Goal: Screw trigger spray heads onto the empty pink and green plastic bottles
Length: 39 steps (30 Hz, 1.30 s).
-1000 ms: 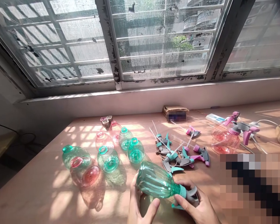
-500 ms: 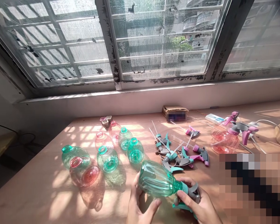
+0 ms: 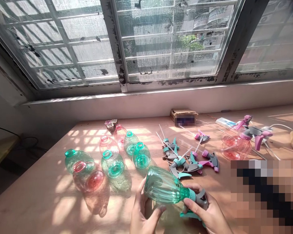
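Note:
A clear green spray bottle (image 3: 162, 187) lies tilted on its side in the air between my hands, its base to the left. My left hand (image 3: 144, 209) cups the base end, fingers behind it and thumb below, a little apart from the plastic. At the neck, my right hand (image 3: 210, 211) grips the grey and teal trigger sprayer (image 3: 200, 198), which sits on the bottle's mouth. Just beyond my hands is a heap of loose trigger sprayers (image 3: 183, 162) with thin tubes. Left of the held bottle stands an open green bottle (image 3: 141, 156).
Several open green and pink bottles, among them a pink bottle (image 3: 89, 177), stand on the wooden table (image 3: 36, 198). Pink bottles with sprayers (image 3: 236, 146) stand at the right. A cardboard box (image 3: 184, 117) and a white power strip (image 3: 226, 123) lie near the window wall.
Both hands still hold the bottle in nearly the same pose. My left hand has shifted slightly left at the base; the view has tipped a little.

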Available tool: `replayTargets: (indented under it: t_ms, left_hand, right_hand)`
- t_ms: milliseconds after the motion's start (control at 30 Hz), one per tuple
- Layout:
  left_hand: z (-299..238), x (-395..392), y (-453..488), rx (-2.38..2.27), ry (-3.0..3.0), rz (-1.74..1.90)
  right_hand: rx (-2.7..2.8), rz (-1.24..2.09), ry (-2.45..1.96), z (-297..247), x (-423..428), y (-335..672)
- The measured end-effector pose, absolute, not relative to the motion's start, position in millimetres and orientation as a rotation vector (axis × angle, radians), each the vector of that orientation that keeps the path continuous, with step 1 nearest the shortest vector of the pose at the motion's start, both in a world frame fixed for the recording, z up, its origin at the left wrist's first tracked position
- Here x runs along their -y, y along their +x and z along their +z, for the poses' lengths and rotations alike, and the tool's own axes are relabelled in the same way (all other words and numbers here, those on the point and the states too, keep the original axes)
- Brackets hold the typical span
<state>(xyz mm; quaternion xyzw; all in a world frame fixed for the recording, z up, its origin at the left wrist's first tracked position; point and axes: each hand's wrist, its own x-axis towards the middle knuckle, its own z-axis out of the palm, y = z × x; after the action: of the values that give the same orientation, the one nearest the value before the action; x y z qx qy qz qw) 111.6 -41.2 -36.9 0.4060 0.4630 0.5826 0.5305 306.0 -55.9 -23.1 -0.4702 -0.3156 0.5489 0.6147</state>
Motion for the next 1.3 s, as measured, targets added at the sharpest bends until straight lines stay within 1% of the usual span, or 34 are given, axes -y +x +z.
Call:
replayTargets:
  t_ms: [267, 533, 633, 833, 1067, 1200, 1300]
  left_hand:
    - [-38, 42, 111, -1.135, 0.880, 1.458]
    - [-50, 41, 111, -1.152, 1.057, 1.407]
    - [-46, 43, 111, -1.133, 1.076, 1.458]
    - [-27, 44, 111, -1.242, 0.941, 1.523]
    - [-33, 44, 116, -1.070, 0.945, 1.458]
    - [-39, 44, 114, -1.080, 0.921, 1.386]
    - [-40, 44, 111, -1.099, 0.927, 1.418]
  right_hand:
    - [0.761, 1.350, -1.140, -25, 61, 302]
    - [0.756, 1.308, -1.128, -23, 59, 306]
    - [0.761, 1.309, -1.119, -24, 59, 304]
    - [0.684, 1.398, -1.116, -23, 60, 300]
    - [0.710, 1.338, -1.059, -28, 57, 312]
    - [0.744, 1.294, -1.091, -28, 57, 310]
    - [0.792, 1.265, -1.125, -28, 58, 304]
